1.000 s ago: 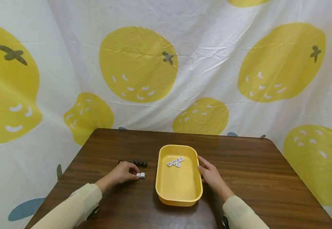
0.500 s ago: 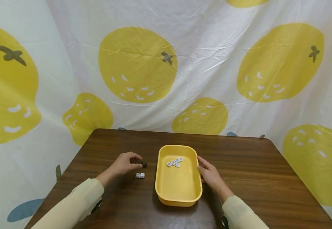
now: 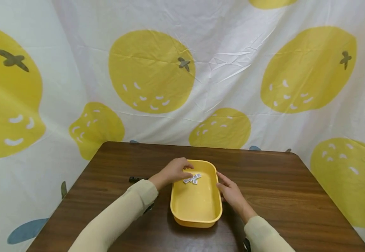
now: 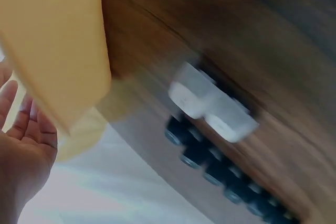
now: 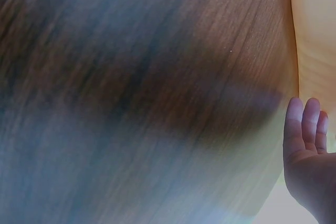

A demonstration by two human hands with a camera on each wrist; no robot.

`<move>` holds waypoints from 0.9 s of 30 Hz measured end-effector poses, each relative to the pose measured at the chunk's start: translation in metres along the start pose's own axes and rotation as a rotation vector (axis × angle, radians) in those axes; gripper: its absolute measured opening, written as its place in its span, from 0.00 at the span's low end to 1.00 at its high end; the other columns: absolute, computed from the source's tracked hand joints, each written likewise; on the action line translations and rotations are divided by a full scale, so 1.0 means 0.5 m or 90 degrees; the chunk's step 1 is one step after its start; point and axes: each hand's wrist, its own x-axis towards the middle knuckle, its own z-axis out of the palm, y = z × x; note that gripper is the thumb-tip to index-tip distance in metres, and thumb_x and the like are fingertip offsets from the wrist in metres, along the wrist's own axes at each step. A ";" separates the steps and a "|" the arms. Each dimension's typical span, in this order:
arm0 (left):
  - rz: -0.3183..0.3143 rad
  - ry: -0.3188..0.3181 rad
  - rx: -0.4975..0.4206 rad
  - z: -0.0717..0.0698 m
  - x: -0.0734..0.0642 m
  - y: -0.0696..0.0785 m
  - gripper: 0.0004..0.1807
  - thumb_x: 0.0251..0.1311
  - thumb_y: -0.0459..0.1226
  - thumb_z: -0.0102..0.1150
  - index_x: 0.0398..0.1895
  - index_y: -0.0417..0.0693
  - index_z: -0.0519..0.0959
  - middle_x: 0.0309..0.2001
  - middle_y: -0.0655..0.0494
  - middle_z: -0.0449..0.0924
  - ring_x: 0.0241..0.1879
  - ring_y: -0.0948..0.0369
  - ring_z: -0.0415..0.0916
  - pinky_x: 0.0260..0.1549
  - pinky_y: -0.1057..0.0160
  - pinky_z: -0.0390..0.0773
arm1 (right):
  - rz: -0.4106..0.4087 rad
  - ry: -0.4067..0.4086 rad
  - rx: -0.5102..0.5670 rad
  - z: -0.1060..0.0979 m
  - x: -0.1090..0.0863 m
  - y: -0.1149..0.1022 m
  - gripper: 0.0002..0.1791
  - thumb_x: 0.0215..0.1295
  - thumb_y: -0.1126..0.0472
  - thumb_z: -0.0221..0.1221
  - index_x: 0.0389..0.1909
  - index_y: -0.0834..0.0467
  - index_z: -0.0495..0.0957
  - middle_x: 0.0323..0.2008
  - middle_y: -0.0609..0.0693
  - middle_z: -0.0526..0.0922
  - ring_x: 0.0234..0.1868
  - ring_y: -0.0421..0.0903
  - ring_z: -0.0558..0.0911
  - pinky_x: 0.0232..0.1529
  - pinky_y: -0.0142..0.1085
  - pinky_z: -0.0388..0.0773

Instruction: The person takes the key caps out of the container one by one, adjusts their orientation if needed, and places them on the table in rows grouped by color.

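Note:
My left hand (image 3: 176, 170) hovers over the far left part of a yellow plastic tray (image 3: 196, 204), thumb and fingers apart with nothing seen between them. Just by its fingertips, several small white cubes (image 3: 195, 181) with grey marks lie on the tray floor. My right hand (image 3: 232, 192) rests against the tray's right side; in the right wrist view its fingers (image 5: 294, 129) are straight along the wall. Left of the tray, the left wrist view shows two white rounded blocks (image 4: 228, 121) side by side, beside a row of small black blocks (image 4: 212, 169).
The tray stands on a dark brown wooden table (image 3: 273, 185). Behind the table hangs a white cloth (image 3: 223, 66) printed with large yellow lemons. My left forearm covers the white pair and part of the black row in the head view.
My left hand has moved from beside the white pair, past the black row, and rightward over the tray. The right hand and the tray look unmoved.

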 end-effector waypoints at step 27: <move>0.023 -0.124 0.300 0.077 0.047 0.034 0.08 0.54 0.44 0.72 0.37 0.55 0.89 0.33 0.61 0.74 0.36 0.62 0.72 0.35 0.64 0.72 | -0.006 -0.011 0.018 -0.002 -0.007 -0.005 0.28 0.75 0.66 0.51 0.74 0.60 0.61 0.47 0.65 0.78 0.38 0.50 0.82 0.32 0.41 0.83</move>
